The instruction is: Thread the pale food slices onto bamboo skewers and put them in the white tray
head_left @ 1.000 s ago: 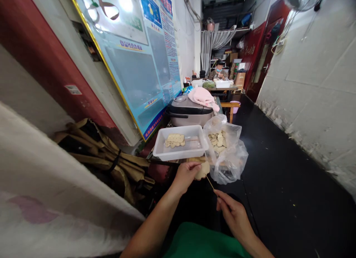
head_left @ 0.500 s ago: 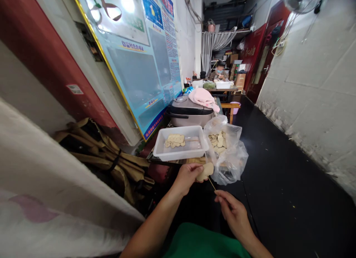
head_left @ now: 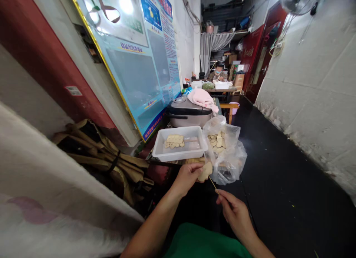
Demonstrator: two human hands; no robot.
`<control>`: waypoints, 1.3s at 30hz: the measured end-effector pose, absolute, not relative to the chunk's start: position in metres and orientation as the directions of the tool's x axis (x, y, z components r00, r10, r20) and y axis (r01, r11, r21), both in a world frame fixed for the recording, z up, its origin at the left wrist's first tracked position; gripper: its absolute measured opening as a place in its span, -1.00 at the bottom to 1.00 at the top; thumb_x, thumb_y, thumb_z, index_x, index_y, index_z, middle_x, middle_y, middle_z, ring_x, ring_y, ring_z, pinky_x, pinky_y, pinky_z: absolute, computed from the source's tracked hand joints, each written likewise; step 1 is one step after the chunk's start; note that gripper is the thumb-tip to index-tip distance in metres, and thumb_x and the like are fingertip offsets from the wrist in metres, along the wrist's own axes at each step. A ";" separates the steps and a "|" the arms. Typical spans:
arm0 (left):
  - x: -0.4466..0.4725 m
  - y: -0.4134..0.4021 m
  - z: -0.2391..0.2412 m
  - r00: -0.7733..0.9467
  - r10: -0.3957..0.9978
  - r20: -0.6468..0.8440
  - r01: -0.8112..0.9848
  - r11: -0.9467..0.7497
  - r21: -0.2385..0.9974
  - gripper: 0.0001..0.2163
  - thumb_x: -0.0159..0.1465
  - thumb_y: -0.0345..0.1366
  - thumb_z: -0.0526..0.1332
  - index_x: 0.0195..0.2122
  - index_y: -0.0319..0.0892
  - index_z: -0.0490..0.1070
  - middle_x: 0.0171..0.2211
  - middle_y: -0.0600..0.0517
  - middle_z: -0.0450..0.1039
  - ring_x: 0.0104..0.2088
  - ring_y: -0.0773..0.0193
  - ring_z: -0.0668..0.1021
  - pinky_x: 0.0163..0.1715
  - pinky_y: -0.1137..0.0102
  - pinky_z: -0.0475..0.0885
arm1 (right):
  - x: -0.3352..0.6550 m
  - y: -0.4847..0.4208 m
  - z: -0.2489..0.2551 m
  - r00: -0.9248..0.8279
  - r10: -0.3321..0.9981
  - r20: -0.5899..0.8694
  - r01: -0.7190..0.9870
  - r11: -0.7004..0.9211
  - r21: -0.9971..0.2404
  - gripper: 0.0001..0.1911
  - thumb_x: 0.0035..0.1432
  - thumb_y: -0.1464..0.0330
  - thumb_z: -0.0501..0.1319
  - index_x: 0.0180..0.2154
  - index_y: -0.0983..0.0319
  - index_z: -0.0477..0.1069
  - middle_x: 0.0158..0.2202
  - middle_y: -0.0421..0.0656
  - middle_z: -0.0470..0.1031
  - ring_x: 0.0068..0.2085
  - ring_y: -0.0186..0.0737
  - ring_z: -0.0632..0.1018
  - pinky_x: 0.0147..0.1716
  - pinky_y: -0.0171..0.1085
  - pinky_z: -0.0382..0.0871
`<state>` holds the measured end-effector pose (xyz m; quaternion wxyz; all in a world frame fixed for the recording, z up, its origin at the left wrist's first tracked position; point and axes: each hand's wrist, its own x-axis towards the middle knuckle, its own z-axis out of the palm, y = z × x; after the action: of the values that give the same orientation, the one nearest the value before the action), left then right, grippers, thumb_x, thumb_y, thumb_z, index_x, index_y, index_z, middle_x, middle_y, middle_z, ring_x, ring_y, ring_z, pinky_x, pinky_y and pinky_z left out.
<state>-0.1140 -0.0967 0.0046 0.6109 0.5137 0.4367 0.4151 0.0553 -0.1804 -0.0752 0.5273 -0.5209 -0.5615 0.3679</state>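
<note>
My left hand (head_left: 189, 178) pinches pale beige, flat slices (head_left: 205, 171) between thumb and fingers. A thin wooden skewer (head_left: 213, 183) runs from the lower edge of the slices down to my right hand (head_left: 233, 208), whose closed fingertips grip its lower end. Just beyond my hands, a white plastic tray (head_left: 180, 154) holds skewered slices (head_left: 174, 141) with their sticks pointing right. Beside the tray, an open clear plastic bag (head_left: 230, 165) contains many loose slices (head_left: 216, 140) of the same kind. How many slices are on my skewer I cannot tell.
A grey and black appliance (head_left: 189, 118) with a pink cloth (head_left: 203, 99) on top stands behind the tray. Folded brown material (head_left: 108, 154) lies at the left, near a pale curtain (head_left: 55, 198). Farther back, a person (head_left: 218, 72) sits at another table.
My hands hold nearly the same pose, with the slices and skewer still between them. The view has shifted very slightly. The person at the back has raised their head.
</note>
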 end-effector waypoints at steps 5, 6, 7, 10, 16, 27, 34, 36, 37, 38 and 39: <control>-0.114 -0.098 0.010 0.325 0.942 -0.084 -0.023 0.096 0.995 -0.67 0.04 -0.22 0.29 -0.20 -0.30 0.45 -0.39 -0.07 0.55 -0.44 0.26 0.55 -0.49 0.45 0.40 | 0.057 -0.181 -0.072 0.109 0.971 0.215 0.186 0.192 -0.964 -0.62 0.15 0.13 0.17 -0.15 0.23 0.55 -0.47 -0.14 0.51 -0.63 -0.38 0.39 -0.71 -0.42 0.24; -0.114 -0.097 0.010 0.319 0.945 -0.079 -0.017 0.089 0.996 -0.68 0.04 -0.22 0.29 -0.22 -0.30 0.44 -0.40 -0.07 0.55 -0.45 0.26 0.55 -0.50 0.46 0.39 | 0.057 -0.181 -0.072 0.112 0.970 0.216 0.185 0.193 -0.964 -0.62 0.14 0.13 0.17 -0.16 0.23 0.55 -0.47 -0.14 0.51 -0.63 -0.38 0.39 -0.72 -0.43 0.24; -0.113 -0.097 0.010 0.308 0.949 -0.074 -0.012 0.082 0.997 -0.69 0.04 -0.22 0.29 -0.24 -0.29 0.42 -0.42 -0.07 0.54 -0.47 0.26 0.55 -0.52 0.46 0.39 | 0.057 -0.181 -0.072 0.113 0.970 0.217 0.184 0.194 -0.964 -0.63 0.14 0.13 0.18 -0.16 0.23 0.56 -0.47 -0.14 0.51 -0.63 -0.38 0.39 -0.72 -0.43 0.24; -0.112 -0.096 0.009 0.268 0.961 -0.064 -0.008 0.069 0.998 -0.72 0.02 -0.20 0.30 -0.31 -0.27 0.37 -0.47 -0.04 0.51 -0.50 0.28 0.54 -0.57 0.48 0.36 | 0.057 -0.181 -0.070 0.117 0.969 0.219 0.183 0.195 -0.963 -0.62 0.13 0.12 0.18 -0.16 0.23 0.56 -0.47 -0.13 0.51 -0.63 -0.37 0.39 -0.73 -0.43 0.22; -0.109 -0.095 0.004 0.218 0.975 -0.033 -0.011 0.036 0.999 -0.75 0.02 -0.20 0.29 -0.38 -0.25 0.33 -0.51 0.00 0.48 -0.56 0.34 0.49 -0.63 0.53 0.29 | 0.055 -0.180 -0.069 0.129 0.971 0.202 0.163 0.181 -0.970 -0.63 0.12 0.13 0.20 -0.18 0.24 0.56 -0.49 -0.13 0.50 -0.64 -0.39 0.37 -0.76 -0.45 0.19; -0.108 -0.091 -0.002 0.186 0.982 0.021 0.002 -0.022 1.000 -0.80 0.07 -0.22 0.25 -0.38 -0.24 0.32 -0.54 0.05 0.44 -0.59 0.39 0.45 -0.64 0.53 0.24 | 0.049 -0.180 -0.066 0.088 0.993 0.083 0.030 0.081 -0.996 -0.58 0.12 0.09 0.17 -0.14 0.27 0.48 -0.48 -0.21 0.40 -0.74 -0.52 0.25 -0.80 -0.46 0.10; -0.109 -0.093 0.000 0.217 0.976 0.022 0.046 -0.033 0.998 -0.79 0.08 -0.21 0.25 -0.39 -0.23 0.31 -0.58 0.08 0.41 -0.61 0.39 0.44 -0.63 0.54 0.23 | 0.044 -0.180 -0.063 0.074 0.993 0.087 0.037 0.084 -0.996 -0.58 0.13 0.10 0.16 -0.15 0.30 0.46 -0.46 -0.20 0.39 -0.76 -0.55 0.27 -0.81 -0.47 0.09; -0.109 -0.093 -0.001 0.226 0.974 0.032 0.046 -0.043 0.998 -0.79 0.08 -0.20 0.25 -0.38 -0.22 0.30 -0.58 0.09 0.41 -0.61 0.40 0.43 -0.63 0.54 0.23 | 0.043 -0.180 -0.060 0.078 0.993 0.093 0.037 0.091 -0.995 -0.57 0.13 0.10 0.16 -0.16 0.31 0.46 -0.47 -0.21 0.39 -0.76 -0.55 0.26 -0.81 -0.47 0.09; -0.109 -0.093 -0.001 0.230 0.973 0.036 0.046 -0.048 0.998 -0.79 0.08 -0.20 0.25 -0.38 -0.22 0.29 -0.58 0.09 0.41 -0.61 0.40 0.43 -0.62 0.54 0.23 | 0.042 -0.180 -0.058 0.079 0.992 0.097 0.038 0.094 -0.995 -0.57 0.13 0.10 0.16 -0.16 0.31 0.46 -0.47 -0.21 0.39 -0.76 -0.55 0.26 -0.81 -0.47 0.09; -0.110 -0.093 -0.001 0.233 0.972 0.038 0.046 -0.050 0.998 -0.78 0.07 -0.20 0.26 -0.37 -0.21 0.29 -0.57 0.09 0.41 -0.61 0.41 0.43 -0.61 0.54 0.24 | 0.041 -0.180 -0.057 0.081 0.992 0.099 0.040 0.095 -0.995 -0.57 0.13 0.10 0.16 -0.16 0.31 0.46 -0.47 -0.21 0.39 -0.76 -0.55 0.26 -0.82 -0.48 0.09; -0.110 -0.093 -0.001 0.235 0.971 0.038 0.047 -0.050 0.998 -0.78 0.07 -0.21 0.26 -0.37 -0.21 0.29 -0.57 0.09 0.41 -0.61 0.41 0.43 -0.61 0.54 0.25 | 0.041 -0.180 -0.056 0.082 0.992 0.099 0.044 0.096 -0.994 -0.57 0.13 0.10 0.16 -0.16 0.32 0.46 -0.47 -0.21 0.39 -0.76 -0.55 0.26 -0.82 -0.48 0.10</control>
<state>-0.1100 -0.0931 -0.0007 0.5308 0.5793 0.4393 0.4355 0.0408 -0.1795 -0.0560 0.5344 -0.5054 -0.5122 0.4434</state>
